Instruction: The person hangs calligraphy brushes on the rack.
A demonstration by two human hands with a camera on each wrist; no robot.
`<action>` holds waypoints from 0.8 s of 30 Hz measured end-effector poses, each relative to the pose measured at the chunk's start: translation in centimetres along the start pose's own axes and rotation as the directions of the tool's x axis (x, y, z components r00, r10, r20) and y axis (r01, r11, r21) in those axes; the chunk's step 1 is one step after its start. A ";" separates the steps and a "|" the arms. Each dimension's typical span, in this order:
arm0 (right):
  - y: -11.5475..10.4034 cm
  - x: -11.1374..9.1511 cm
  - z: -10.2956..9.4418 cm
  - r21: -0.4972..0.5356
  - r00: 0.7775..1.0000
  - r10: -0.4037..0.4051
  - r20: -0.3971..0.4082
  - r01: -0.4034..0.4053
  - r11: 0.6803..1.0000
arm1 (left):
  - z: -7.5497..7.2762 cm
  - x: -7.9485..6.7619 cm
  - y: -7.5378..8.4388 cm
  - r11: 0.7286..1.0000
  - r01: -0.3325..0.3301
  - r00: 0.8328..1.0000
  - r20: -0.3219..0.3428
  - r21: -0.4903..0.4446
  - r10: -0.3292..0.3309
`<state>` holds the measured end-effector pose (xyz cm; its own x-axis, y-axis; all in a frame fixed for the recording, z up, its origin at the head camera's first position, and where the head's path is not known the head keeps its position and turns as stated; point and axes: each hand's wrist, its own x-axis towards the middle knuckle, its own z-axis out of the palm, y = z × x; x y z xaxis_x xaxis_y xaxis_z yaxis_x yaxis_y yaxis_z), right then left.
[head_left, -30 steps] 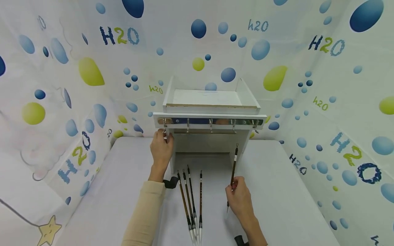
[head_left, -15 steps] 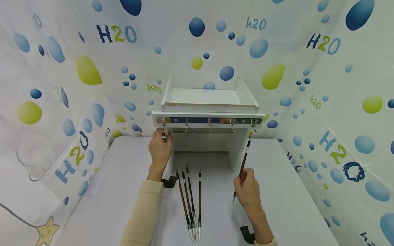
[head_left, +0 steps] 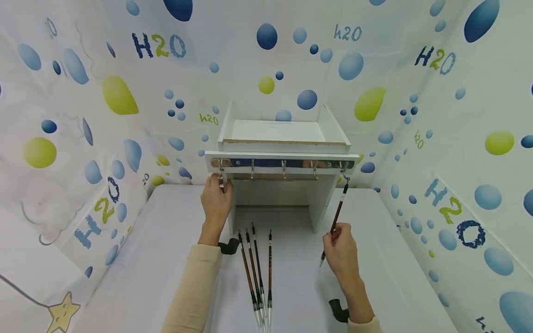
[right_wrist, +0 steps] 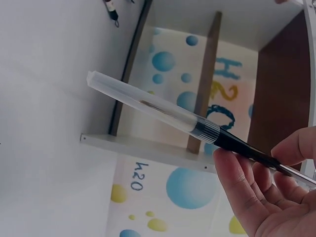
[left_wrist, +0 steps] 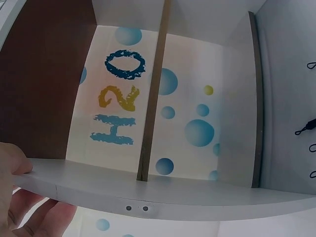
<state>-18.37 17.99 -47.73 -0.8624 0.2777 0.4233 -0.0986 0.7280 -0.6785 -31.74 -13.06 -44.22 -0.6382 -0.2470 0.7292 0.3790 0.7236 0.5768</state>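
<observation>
The left forearm wears a long sleeve point(head_left: 192, 286) in plain pale beige, smooth and fairly close-fitting, a little creased, ending in a neat cuff at the wrist. On the other side only the end of a matching beige sleeve point(head_left: 365, 326) shows at the lower edge of the head view. Each wrist carries a small black attachment on its inner side: the left one point(head_left: 229, 246) is stubby with a rounded outer end, while the right one point(head_left: 339, 311) is bent like an elbow, with a blunt tip. Both look plain and dark all over. The left hand point(head_left: 216, 201) and right hand point(head_left: 341, 249) are bare.
</observation>
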 end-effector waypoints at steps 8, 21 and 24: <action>-0.2 0.3 -0.1 0.002 1.000 -0.016 -0.007 0.016 1.000 | -0.1 -0.1 0.0 1.000 0.003 1.000 0.006 -0.003 -0.003; -0.4 0.3 -0.3 -0.010 1.000 -0.002 -0.004 0.002 1.000 | 0.1 -0.1 -0.2 1.000 0.020 1.000 0.016 0.014 -0.020; -0.4 0.3 -0.4 -0.008 1.000 -0.004 -0.012 0.004 1.000 | 0.1 -0.1 -0.2 1.000 0.023 1.000 0.021 0.015 -0.023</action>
<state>-18.39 18.00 -47.07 -0.8562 0.2824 0.4327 -0.0976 0.7340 -0.6721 -31.83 -13.16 -44.45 -0.6605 -0.2502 0.7079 0.3545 0.7271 0.5879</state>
